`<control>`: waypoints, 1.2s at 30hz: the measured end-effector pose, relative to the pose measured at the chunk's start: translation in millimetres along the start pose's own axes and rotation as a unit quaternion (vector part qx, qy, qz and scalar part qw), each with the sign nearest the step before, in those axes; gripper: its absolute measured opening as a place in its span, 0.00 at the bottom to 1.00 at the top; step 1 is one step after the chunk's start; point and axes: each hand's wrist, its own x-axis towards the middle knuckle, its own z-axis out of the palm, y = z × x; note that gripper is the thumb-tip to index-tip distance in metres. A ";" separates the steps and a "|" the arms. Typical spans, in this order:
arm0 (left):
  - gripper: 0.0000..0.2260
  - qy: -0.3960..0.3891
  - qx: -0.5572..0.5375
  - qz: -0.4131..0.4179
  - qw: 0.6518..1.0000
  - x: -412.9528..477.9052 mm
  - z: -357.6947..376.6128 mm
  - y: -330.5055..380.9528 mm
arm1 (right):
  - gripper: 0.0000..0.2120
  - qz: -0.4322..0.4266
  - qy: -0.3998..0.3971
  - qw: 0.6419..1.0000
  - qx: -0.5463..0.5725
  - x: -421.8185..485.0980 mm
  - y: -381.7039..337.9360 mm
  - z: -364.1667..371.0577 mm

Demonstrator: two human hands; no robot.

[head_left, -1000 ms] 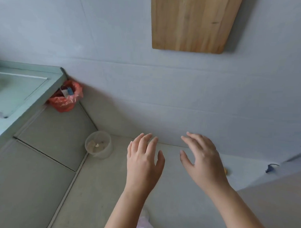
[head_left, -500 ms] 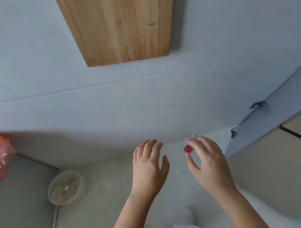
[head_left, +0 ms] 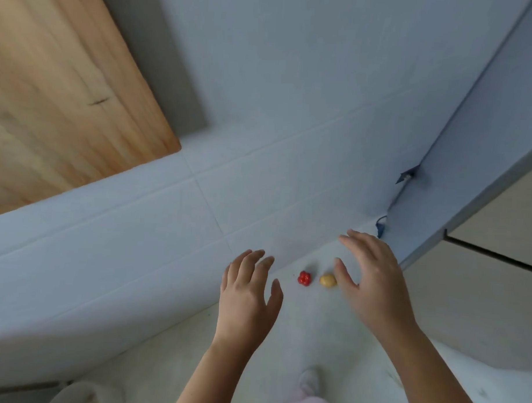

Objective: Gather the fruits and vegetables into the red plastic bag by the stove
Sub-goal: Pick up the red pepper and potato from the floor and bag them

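Observation:
Two small toy foods lie on the pale floor by the tiled wall: a lumpy red one [head_left: 304, 278] and a yellow-tan one [head_left: 328, 280] right beside it. My right hand [head_left: 373, 277] hovers open just right of the yellow piece, thumb almost touching it. My left hand [head_left: 249, 291] is open too, a little left of the red piece, holding nothing. The red plastic bag is out of view.
A wooden board [head_left: 66, 98] hangs on the white tiled wall at upper left. A blue-grey door panel [head_left: 471, 166] stands at the right corner. A pale round container's rim [head_left: 83, 394] shows at the bottom left. My foot [head_left: 309, 380] is below.
The view swung further right; the red bag dropped out of sight and the container slid to the frame's bottom. The yellow piece came into view beside the red one, between my hands.

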 end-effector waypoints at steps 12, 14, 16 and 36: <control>0.14 -0.090 -0.036 0.023 0.995 67.4 149.6 -25.9 | 0.19 0.054 -0.008 0.998 -0.033 49.8 144.2 58.4; 0.14 -0.106 -0.042 0.030 0.993 71.9 186.4 -38.4 | 0.19 0.059 -0.010 0.997 -0.045 48.7 171.6 83.2; 0.15 -0.120 -0.048 0.035 0.991 75.5 225.9 -53.3 | 0.19 0.068 -0.014 0.996 -0.056 44.0 201.0 114.0; 0.20 -0.196 -0.097 0.116 0.969 93.6 624.2 -234.6 | 0.19 0.126 -0.095 0.982 -0.104 -52.1 464.4 462.6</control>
